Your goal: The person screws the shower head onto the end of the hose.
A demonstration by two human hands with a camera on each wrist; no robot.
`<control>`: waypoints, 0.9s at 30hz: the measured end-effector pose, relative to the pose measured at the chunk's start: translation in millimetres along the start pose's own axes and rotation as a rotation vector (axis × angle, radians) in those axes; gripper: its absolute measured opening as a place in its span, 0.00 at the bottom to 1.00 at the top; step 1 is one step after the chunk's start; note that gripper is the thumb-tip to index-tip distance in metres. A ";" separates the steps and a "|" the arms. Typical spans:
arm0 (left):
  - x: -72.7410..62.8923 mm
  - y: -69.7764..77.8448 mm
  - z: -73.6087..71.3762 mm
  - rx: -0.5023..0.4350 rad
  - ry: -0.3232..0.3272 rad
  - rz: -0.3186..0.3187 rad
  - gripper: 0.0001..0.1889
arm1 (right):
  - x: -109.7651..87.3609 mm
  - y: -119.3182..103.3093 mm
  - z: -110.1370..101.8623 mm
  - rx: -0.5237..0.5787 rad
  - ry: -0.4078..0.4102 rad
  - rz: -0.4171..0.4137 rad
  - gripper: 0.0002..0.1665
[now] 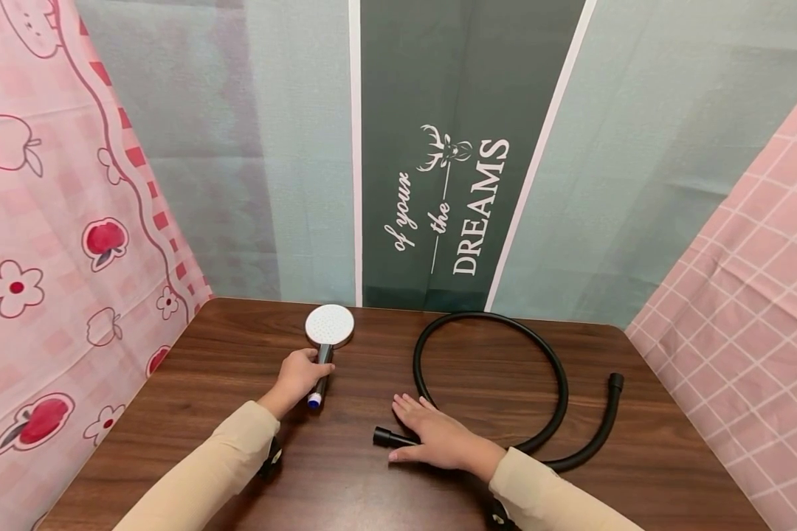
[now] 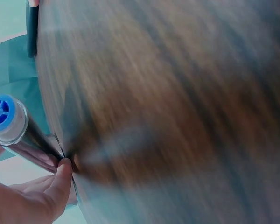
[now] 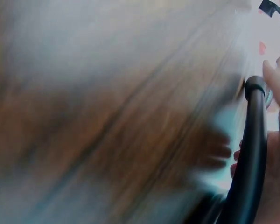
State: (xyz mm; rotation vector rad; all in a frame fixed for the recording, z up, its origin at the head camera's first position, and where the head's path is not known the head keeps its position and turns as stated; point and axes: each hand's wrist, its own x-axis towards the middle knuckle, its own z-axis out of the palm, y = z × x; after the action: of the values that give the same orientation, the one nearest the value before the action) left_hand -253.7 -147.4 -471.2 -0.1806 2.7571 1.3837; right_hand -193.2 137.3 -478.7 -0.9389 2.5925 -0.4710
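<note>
A hand shower head (image 1: 330,326) with a round white spray face and a dark, shiny handle is at the table's back left, spray face up. My left hand (image 1: 299,378) grips its handle, thumb across the top. The handle's lower end has a blue insert (image 2: 2,112), which points toward me. A black shower hose (image 1: 561,383) lies looped on the right side. My right hand (image 1: 441,436) is spread over the hose near one end fitting (image 1: 384,436), fingers straight and thumb apart. In the right wrist view, the hose (image 3: 252,154) runs under the palm, between thumb and fingers.
The brown wooden table (image 1: 345,479) carries both things. The hose's other end fitting (image 1: 615,381) lies at the right. Behind the table hangs a grey-green cloth (image 1: 305,184) with lettering; pink cloths hang at the left (image 1: 46,243) and right (image 1: 757,310).
</note>
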 end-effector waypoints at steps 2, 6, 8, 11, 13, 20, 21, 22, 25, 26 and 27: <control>-0.6 0.8 0.5 -0.020 0.000 -0.015 0.25 | -0.2 -2.1 1.3 -0.012 -0.001 -0.002 0.52; -1.5 2.2 -0.2 -0.066 -0.006 -0.045 0.26 | -0.7 -5.4 3.1 -0.035 0.014 -0.013 0.47; -1.8 2.8 -0.8 -0.092 -0.008 -0.061 0.27 | -0.8 -6.3 4.2 -0.047 0.020 -0.022 0.46; -2.3 4.0 -1.7 -0.125 -0.009 -0.093 0.27 | -0.8 -7.4 5.7 -0.060 0.027 -0.034 0.44; -2.2 4.7 -2.2 -0.145 -0.010 -0.107 0.27 | -1.0 -7.7 6.8 -0.067 0.029 -0.035 0.44; 1.0 4.1 -4.9 -0.206 -0.044 -0.157 0.25 | -1.5 -9.4 8.1 -0.089 0.032 -0.027 0.42; 1.6 3.7 -5.4 -0.214 -0.056 -0.167 0.24 | -1.6 -10.0 8.2 -0.097 0.035 -0.032 0.41; 2.2 3.1 -5.8 -0.219 -0.072 -0.174 0.23 | -1.6 -10.8 8.1 -0.104 0.035 -0.034 0.40; 2.8 1.8 -7.2 -0.249 -0.104 -0.212 0.20 | -1.7 -13.2 8.4 -0.120 0.032 -0.040 0.38; 2.8 1.8 -7.6 -0.262 -0.115 -0.219 0.20 | -1.7 -13.9 8.7 -0.125 0.030 -0.040 0.38; 3.1 1.4 -7.8 -0.268 -0.121 -0.232 0.19 | -1.5 -14.5 9.1 -0.127 0.028 -0.040 0.37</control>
State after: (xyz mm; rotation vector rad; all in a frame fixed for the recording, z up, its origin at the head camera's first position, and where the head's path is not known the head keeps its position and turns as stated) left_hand -256.9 -153.1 -465.6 -0.3993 2.3584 1.6308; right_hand -180.4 126.1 -480.4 -1.0347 2.6588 -0.3357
